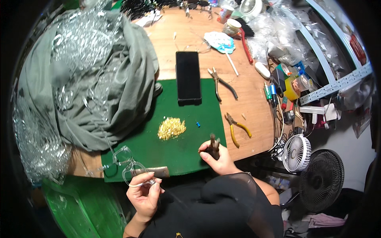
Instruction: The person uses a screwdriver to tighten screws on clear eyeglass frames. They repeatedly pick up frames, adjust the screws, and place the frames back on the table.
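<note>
Below-left of the gold pile (172,129), left hand (143,194) pinches clear cord (125,162), likely for fine control; below-right, right hand (219,159) clamped on dark pliers-like tool (214,147).

Whitish cord (136,185), golden bits (171,129), plain green mat (190,154)

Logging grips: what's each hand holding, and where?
Left hand: clear, looped plastic strand, pinched at its near part. Right hand: dark, plier-like tool, by its lower part.
</note>
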Available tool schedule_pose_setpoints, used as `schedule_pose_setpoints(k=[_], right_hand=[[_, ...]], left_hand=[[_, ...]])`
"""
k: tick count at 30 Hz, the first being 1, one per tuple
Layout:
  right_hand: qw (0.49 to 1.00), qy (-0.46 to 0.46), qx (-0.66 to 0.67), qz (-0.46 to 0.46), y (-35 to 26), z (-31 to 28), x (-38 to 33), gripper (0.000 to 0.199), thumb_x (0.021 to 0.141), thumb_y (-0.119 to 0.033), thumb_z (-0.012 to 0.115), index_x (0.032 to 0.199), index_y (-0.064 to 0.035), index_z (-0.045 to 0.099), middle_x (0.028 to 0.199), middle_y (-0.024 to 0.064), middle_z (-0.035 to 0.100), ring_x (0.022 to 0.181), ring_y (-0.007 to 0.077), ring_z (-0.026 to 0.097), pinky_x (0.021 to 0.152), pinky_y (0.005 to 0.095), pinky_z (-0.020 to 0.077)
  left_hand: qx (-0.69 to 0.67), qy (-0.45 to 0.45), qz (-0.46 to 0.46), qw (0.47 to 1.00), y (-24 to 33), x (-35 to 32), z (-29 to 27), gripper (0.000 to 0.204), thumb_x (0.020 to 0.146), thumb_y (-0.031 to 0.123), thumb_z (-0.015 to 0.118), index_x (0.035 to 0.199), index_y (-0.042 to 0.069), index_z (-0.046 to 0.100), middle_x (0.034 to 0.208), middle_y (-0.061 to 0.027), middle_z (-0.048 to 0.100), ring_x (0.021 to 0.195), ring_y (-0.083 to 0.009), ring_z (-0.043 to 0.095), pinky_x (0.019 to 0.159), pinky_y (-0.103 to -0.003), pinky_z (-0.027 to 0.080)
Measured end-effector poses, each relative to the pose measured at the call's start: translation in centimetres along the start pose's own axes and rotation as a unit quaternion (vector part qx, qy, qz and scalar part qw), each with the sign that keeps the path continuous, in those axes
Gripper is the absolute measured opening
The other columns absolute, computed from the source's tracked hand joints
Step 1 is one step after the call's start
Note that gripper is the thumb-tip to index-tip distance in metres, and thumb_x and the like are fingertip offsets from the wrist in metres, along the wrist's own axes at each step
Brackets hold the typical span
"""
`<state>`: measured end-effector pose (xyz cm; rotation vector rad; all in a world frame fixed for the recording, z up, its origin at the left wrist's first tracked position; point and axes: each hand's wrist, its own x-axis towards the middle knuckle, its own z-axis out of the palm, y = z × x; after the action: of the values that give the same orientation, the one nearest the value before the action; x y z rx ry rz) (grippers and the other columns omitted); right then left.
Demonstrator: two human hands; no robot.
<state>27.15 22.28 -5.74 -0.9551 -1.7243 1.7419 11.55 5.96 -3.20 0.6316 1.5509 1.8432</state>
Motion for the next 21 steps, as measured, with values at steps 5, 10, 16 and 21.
schedule_pose_setpoints(k=[5, 10, 16, 21], right_hand=[[0.967, 0.073, -0.075, -0.232, 5.5, -0.3, -1.2, 0.016, 0.072, 0.007, 0.059, 0.084, -0.0011, 0.053, 0.082, 0.0091, 0.055, 0.078, 0.0193, 0.054, 0.077, 0.0304, 0.0431], [0.96, 0.117, -0.059, -0.249, 4.8, -1.1, -1.7, 0.016, 0.07, 0.006, 0.06, 0.082, -0.0013, 0.054, 0.079, 0.0114, 0.055, 0.076, 0.0236, 0.055, 0.069, 0.031, 0.0443], [0.952, 0.087, -0.037, -0.29, 5.8, -1.7, -1.0, 0.02, 0.069, 0.005, 0.062, 0.085, -0.0029, 0.054, 0.081, 0.0101, 0.055, 0.075, 0.0231, 0.055, 0.065, 0.0298, 0.045], [0.947, 0.103, 0.01, -0.304, 6.3, -2.6, -1.1, 0.017, 0.073, 0.001, 0.061, 0.088, -0.0025, 0.054, 0.083, 0.0101, 0.055, 0.074, 0.0212, 0.055, 0.064, 0.0285, 0.0444]], left_hand=[[0.072, -0.014, 0.03, 0.997, -1.1, 0.3, 1.9, 0.028, 0.079, -0.002, 0.057, 0.106, -0.002, 0.051, 0.082, -0.0093, 0.06, 0.057, -0.0088, 0.054, 0.05, -0.02, 0.046], [0.206, -0.064, 0.098, 0.971, -6.8, 1.2, 2.4, 0.027, 0.072, -0.008, 0.06, 0.099, -0.003, 0.059, 0.076, -0.0052, 0.057, 0.058, -0.0063, 0.055, 0.052, -0.018, 0.042], [0.364, -0.088, 0.187, 0.908, -8.7, 0.9, 4.9, 0.024, 0.071, -0.001, 0.062, 0.094, 0.002, 0.06, 0.073, -0.0058, 0.058, 0.051, -0.0095, 0.052, 0.047, -0.021, 0.041], [0.407, -0.091, 0.223, 0.881, -10.7, 1.9, 5.3, 0.021, 0.071, -0.003, 0.06, 0.092, 0.0, 0.06, 0.072, -0.0032, 0.057, 0.049, -0.0063, 0.046, 0.046, -0.02, 0.037]])
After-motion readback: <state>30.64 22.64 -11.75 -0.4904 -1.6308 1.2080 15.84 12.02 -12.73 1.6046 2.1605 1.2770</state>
